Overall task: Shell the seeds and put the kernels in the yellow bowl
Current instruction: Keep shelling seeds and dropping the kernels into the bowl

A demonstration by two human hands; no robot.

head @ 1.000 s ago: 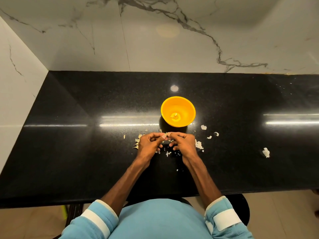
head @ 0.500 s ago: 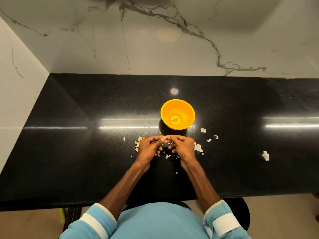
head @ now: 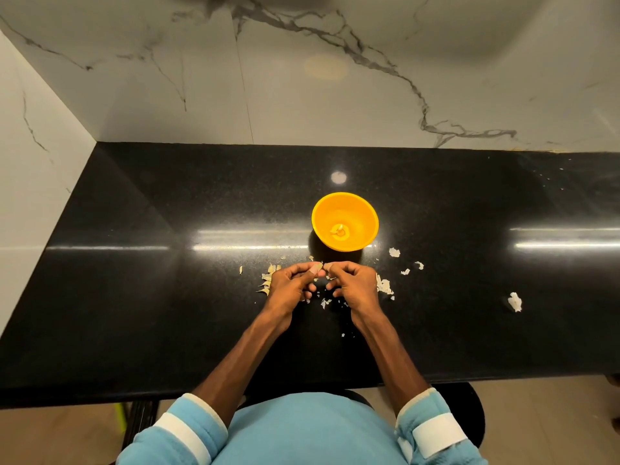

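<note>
The yellow bowl point(head: 360, 209) stands on the black counter point(head: 167, 297), with a few pale kernels point(head: 339, 229) at its bottom. Just in front of it, my left hand point(head: 292, 283) and my right hand point(head: 352, 283) are side by side, fingers curled. The left thumb and forefinger pinch a small pale seed point(head: 318, 266). My right fingertips pinch a small pale piece point(head: 327, 265) right beside it; whether it is shell or seed I cannot tell. A narrow gap shows between the two hands' fingertips.
Pale shell scraps lie around my hands: a cluster point(head: 268, 280) left of the left hand, another point(head: 384, 286) right of the right hand, small bits point(head: 394, 252) near the bowl. A larger white piece point(head: 515, 301) lies far right. Marble walls close the back and left.
My fingertips, which met over the seed before, have drawn slightly apart. The bowl and scraps have not moved; the view shifted a little.
</note>
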